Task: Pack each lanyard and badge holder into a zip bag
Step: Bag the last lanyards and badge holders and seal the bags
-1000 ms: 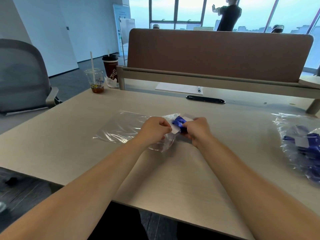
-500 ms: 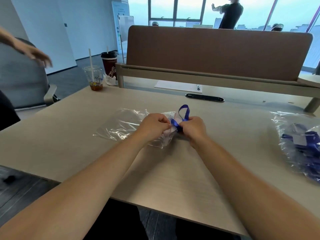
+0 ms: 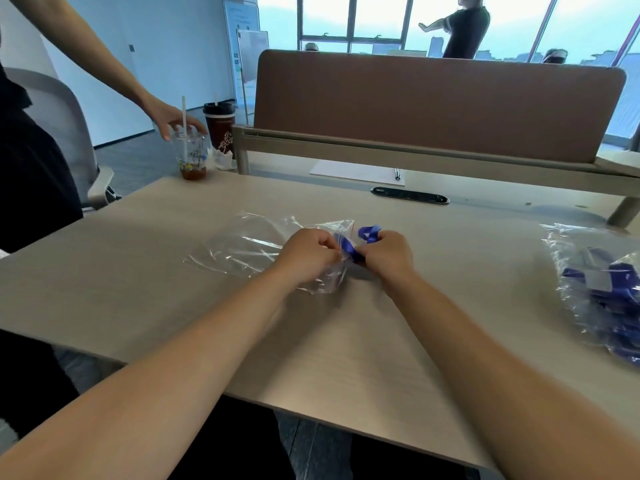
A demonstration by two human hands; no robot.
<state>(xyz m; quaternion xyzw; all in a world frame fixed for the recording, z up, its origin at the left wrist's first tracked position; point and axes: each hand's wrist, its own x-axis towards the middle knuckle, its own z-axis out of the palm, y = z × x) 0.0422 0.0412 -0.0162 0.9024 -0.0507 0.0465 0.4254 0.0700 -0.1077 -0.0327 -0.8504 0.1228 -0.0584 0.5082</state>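
Holding a blue lanyard (image 3: 350, 250) at the mouth of a clear zip bag (image 3: 249, 247), mid-worktop.

Clamps the curled fingers of the left hand (image 3: 306, 252) on the bag's open end and those of the right hand (image 3: 388, 254) on the bunched lanyard, fists nearly touching, one ribbon loop poking up above the right fist. Lets the rest of the bag lie crumpled toward the left edge of the worktop (image 3: 138, 271). Near the right edge, well apart: a second clear bag of blue lanyards (image 3: 602, 285). At the far left corner: another person's hand (image 3: 173, 121) over a clear straw cup (image 3: 190, 157), beside a dark lidded cup (image 3: 219, 128).
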